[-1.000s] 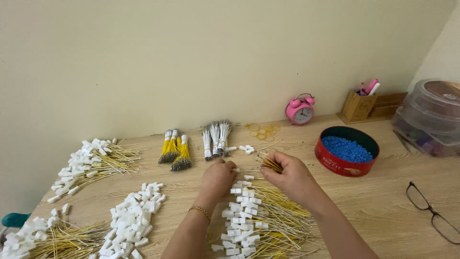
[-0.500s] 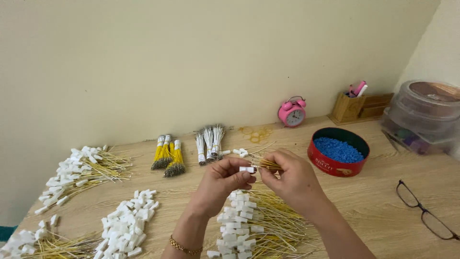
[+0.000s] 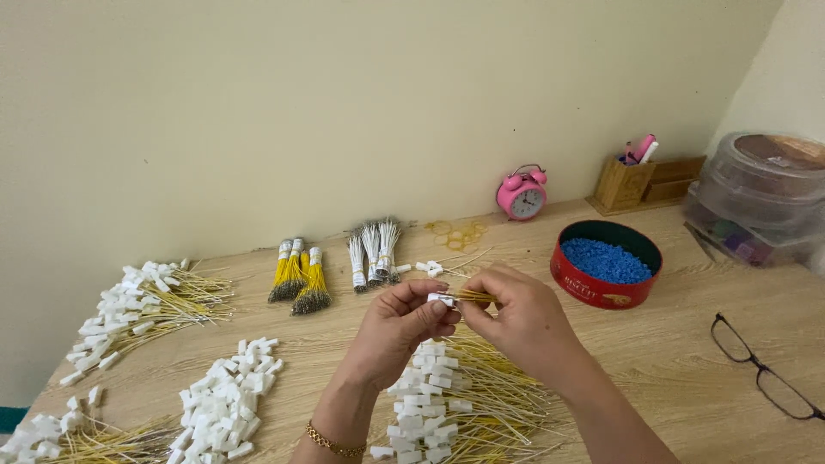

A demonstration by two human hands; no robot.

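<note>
My left hand [image 3: 397, 331] pinches a small white plastic connector [image 3: 442, 300] between thumb and fingers. Touching it from the right, my right hand [image 3: 520, 320] holds a thin bunch of yellow wires [image 3: 475, 296] whose ends meet the connector. Both hands hover above a pile of yellow wires with white connectors [image 3: 455, 404] lying on the wooden table [image 3: 670, 361]. A gold bracelet sits on my left wrist.
A red round tin of blue beads [image 3: 606, 273] stands to the right, black glasses [image 3: 760, 365] at the right edge. Loose white connectors [image 3: 225, 404], another wired pile [image 3: 142, 301], yellow [image 3: 296, 275] and white [image 3: 371, 253] wire bundles, a pink alarm clock [image 3: 522, 194], a wooden holder [image 3: 632, 179] and clear containers [image 3: 760, 202] surround them.
My left hand lifted off the pile with a white connector and met my right hand, which raised its yellow wires. The two hands now touch above the pile.
</note>
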